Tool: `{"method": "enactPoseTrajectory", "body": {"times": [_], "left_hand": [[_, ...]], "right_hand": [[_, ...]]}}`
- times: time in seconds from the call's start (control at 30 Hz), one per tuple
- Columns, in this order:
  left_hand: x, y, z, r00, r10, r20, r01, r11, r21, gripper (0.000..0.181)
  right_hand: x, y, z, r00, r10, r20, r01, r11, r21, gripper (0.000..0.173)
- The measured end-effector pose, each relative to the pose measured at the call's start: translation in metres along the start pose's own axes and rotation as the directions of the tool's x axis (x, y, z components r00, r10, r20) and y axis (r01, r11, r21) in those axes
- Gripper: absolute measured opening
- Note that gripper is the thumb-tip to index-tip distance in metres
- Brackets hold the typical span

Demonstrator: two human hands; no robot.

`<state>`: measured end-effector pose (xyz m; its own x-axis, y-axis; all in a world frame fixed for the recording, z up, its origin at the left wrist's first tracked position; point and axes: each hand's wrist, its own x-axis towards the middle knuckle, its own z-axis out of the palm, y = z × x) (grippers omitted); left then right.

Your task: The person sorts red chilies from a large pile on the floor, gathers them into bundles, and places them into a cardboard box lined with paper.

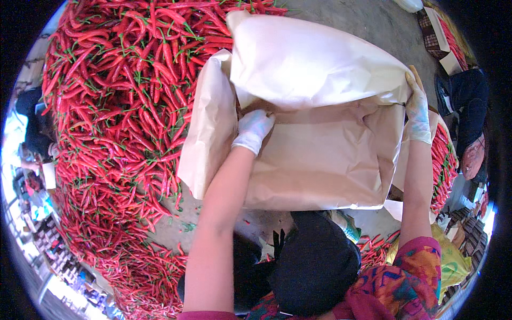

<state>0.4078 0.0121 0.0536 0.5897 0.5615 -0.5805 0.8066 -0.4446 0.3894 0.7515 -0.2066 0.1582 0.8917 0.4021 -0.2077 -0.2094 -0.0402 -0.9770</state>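
Observation:
Brown kraft paper (pixel 312 156) lines a box-shaped container in front of me, its walls mostly hidden by the paper. A pale sheet flap (pixel 316 64) rises along the far side, and another flap (pixel 210 128) hangs over the left side. My left hand (pixel 256 127), in a thin whitish glove, reaches inside at the far left corner, fingers curled against the paper; whether it pinches the paper is unclear. My right hand (pixel 417 105), gloved as well, grips the far right corner, with the thumb on the paper and the fingers outside.
A large heap of red chili peppers (pixel 132 120) with green stems spreads along the left. More peppers (pixel 443 168) fill a paper-lined container at the right. A crate of peppers (pixel 434 32) stands at the upper right. A yellow plastic bag (pixel 456 260) lies lower right. Other people are at both edges.

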Motion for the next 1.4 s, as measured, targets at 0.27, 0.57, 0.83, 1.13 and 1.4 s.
{"method": "enactPoseTrajectory", "body": {"times": [0.27,0.57,0.83,1.13,1.4], "left_hand": [[0.031,-0.012,0.01,0.988,-0.066,-0.141,0.043,0.987,-0.156,0.067],[0.055,0.006,0.015,0.934,-0.257,-0.248,0.264,0.964,-0.004,0.057],[0.085,-0.052,0.048,0.912,-0.058,-0.406,0.17,0.955,0.243,0.042],[0.082,-0.046,0.023,0.975,0.216,0.051,-0.191,0.701,0.687,0.023],[-0.043,0.091,-0.056,0.638,0.491,-0.593,-0.664,0.741,-0.1,0.032]], "right_hand": [[-0.007,0.011,0.02,0.956,-0.276,0.097,0.29,0.936,-0.2,0.063],[-0.135,-0.022,0.103,0.78,-0.491,0.388,0.624,0.565,-0.54,0.035],[-0.038,0.21,0.046,0.975,0.163,0.151,0.144,0.055,-0.988,0.029],[-0.009,0.239,0.04,0.97,0.199,0.142,0.164,-0.099,-0.981,0.022],[-0.042,0.136,0.065,0.877,0.266,0.4,0.399,0.061,-0.915,0.026]]}}
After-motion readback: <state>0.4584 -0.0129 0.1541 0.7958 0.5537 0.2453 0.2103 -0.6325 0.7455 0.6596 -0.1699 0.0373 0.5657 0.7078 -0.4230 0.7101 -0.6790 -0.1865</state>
